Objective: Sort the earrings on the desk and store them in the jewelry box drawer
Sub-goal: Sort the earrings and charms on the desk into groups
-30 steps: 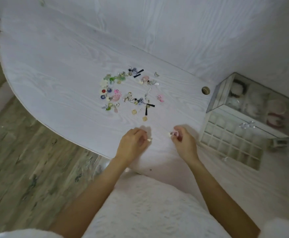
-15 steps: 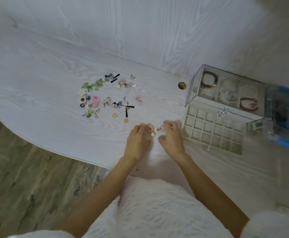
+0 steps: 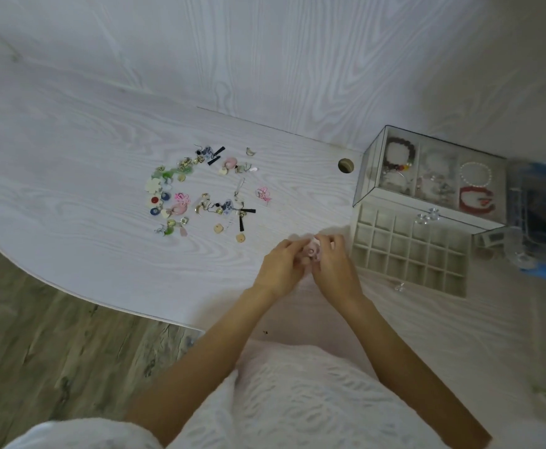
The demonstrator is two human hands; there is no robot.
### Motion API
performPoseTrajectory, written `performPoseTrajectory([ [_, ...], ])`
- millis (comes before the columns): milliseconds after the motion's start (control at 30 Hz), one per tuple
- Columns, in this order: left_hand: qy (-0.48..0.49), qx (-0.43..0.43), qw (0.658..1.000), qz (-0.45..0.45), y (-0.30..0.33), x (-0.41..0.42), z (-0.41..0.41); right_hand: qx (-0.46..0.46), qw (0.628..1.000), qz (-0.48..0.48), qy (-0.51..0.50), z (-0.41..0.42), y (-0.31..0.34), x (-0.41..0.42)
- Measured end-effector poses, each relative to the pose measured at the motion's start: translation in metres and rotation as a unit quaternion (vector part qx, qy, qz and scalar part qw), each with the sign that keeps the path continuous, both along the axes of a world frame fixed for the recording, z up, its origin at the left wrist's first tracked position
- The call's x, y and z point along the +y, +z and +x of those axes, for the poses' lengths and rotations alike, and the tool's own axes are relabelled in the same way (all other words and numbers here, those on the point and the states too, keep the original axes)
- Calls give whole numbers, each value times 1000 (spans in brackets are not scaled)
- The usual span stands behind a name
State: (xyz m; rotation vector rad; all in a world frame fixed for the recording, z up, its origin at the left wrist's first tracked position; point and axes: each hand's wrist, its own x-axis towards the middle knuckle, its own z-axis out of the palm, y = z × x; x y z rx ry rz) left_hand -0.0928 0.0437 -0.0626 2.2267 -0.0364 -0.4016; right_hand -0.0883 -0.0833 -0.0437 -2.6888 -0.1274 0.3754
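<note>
My left hand (image 3: 280, 268) and my right hand (image 3: 335, 266) meet fingertip to fingertip just above the desk, both pinching a small pink earring (image 3: 313, 251) between them. A scatter of several colourful earrings (image 3: 197, 192) lies on the white desk (image 3: 70, 205) to the upper left of my hands. Right of my hands the jewelry box drawer (image 3: 411, 254) stands pulled out, its grid of small compartments looking bare. Behind it sits the glass jewelry box (image 3: 433, 176) with bracelets under its lid.
A round cable hole (image 3: 345, 164) is in the desk left of the box. A blue and clear container (image 3: 540, 218) stands at the far right. The curved desk edge (image 3: 109, 306) runs lower left, with wooden floor (image 3: 38, 351) beyond it.
My hands have come together from apart, joining on the pink earring. The view has shifted, so the box and drawer now sit more fully in frame.
</note>
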Motion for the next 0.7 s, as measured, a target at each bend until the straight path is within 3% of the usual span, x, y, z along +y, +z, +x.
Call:
performPoseTrajectory([
  [67, -49, -19, 998, 29, 12, 17, 0, -15, 999, -36, 15, 2, 9, -4],
  [133, -79, -93, 991, 57, 25, 47, 2, -27, 998, -38, 37, 12, 17, 0],
  [267, 16, -220, 971, 97, 45, 114, 10, 39, 993, 80, 77, 48, 31, 31],
  [333, 105, -205, 967, 108, 40, 145, 16, 49, 985, 90, 137, 71, 30, 52],
  [467, 214, -75, 962, 150, 16, 194, 36, 8, 979, 48, 200, 126, 18, 105],
  [700, 149, -55, 960, 232, 2, 211, 49, -68, 963, -69, 250, 175, -2, 160],
])
